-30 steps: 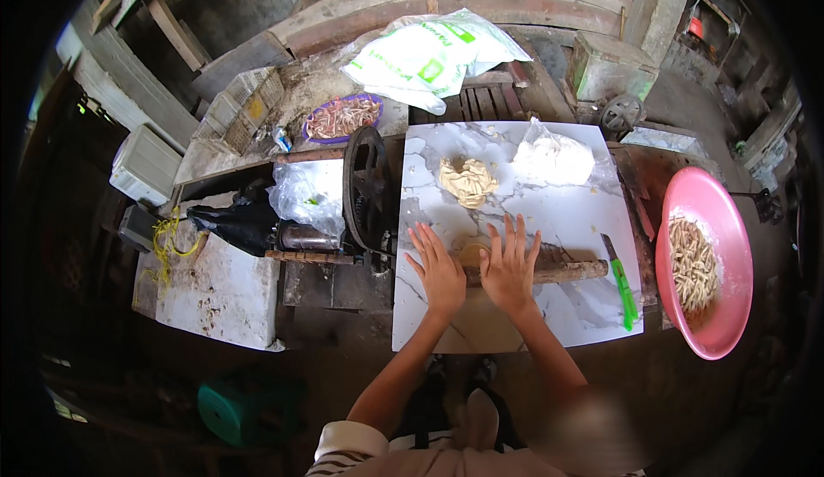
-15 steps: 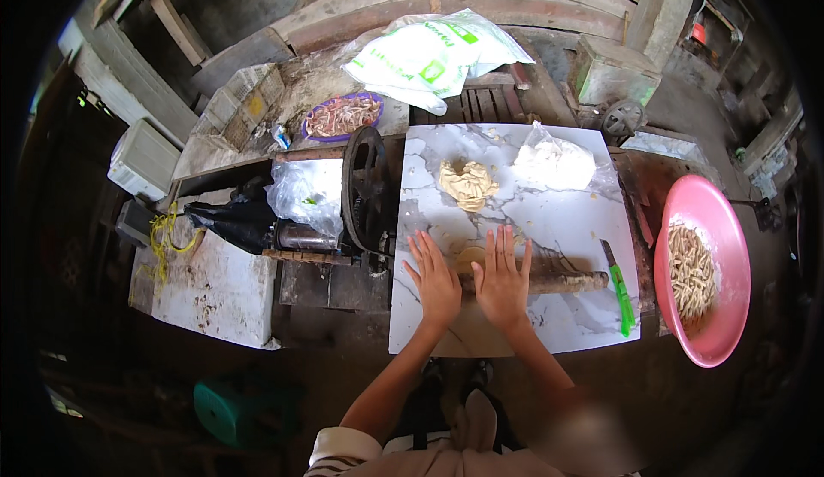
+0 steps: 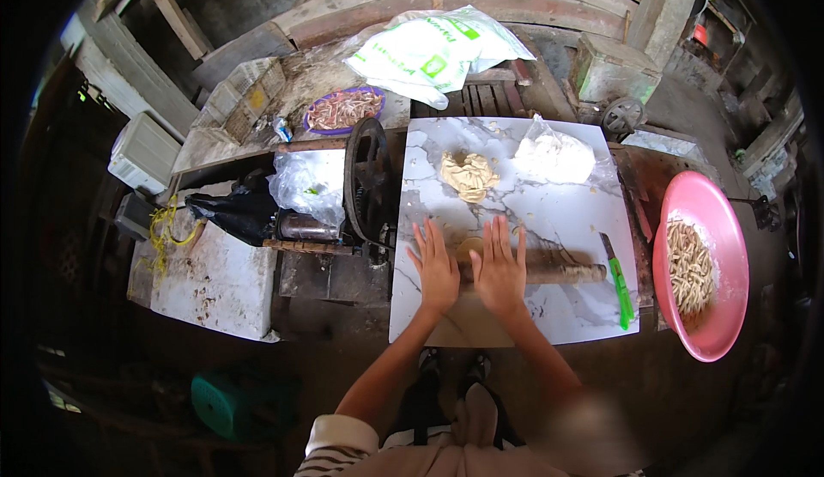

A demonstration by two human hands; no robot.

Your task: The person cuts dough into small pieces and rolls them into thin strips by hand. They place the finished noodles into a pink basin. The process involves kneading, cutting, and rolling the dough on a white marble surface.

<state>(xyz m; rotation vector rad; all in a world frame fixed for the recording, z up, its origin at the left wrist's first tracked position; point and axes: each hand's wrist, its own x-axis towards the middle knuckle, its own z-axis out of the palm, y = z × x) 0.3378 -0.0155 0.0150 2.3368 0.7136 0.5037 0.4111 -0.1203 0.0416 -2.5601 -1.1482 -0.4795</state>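
Note:
On the white marbled board (image 3: 592, 211), my left hand (image 3: 438, 271) and my right hand (image 3: 499, 275) lie palm down with fingers stretched out over a wooden rolling pin (image 3: 566, 274). A flattened piece of tan dough (image 3: 468, 245) shows between my fingers, partly hidden by them and the pin. A crumpled lump of dough (image 3: 468, 176) sits farther back, beside a clear bag of white powder (image 3: 554, 155). A green-handled knife (image 3: 620, 292) lies near the board's right edge.
A pink basin (image 3: 734, 271) of pale strips is at the right. A wheeled metal machine (image 3: 365, 185), a purple basket (image 3: 343, 109) of strips and a grey crate (image 3: 240, 99) stand left and behind. A white sack (image 3: 412, 60) lies at the back, a green stool (image 3: 219, 404) below left.
My right hand's fingers have shifted slightly left and drawn closer together since a second ago. Both hands stay flat on the rolling pin.

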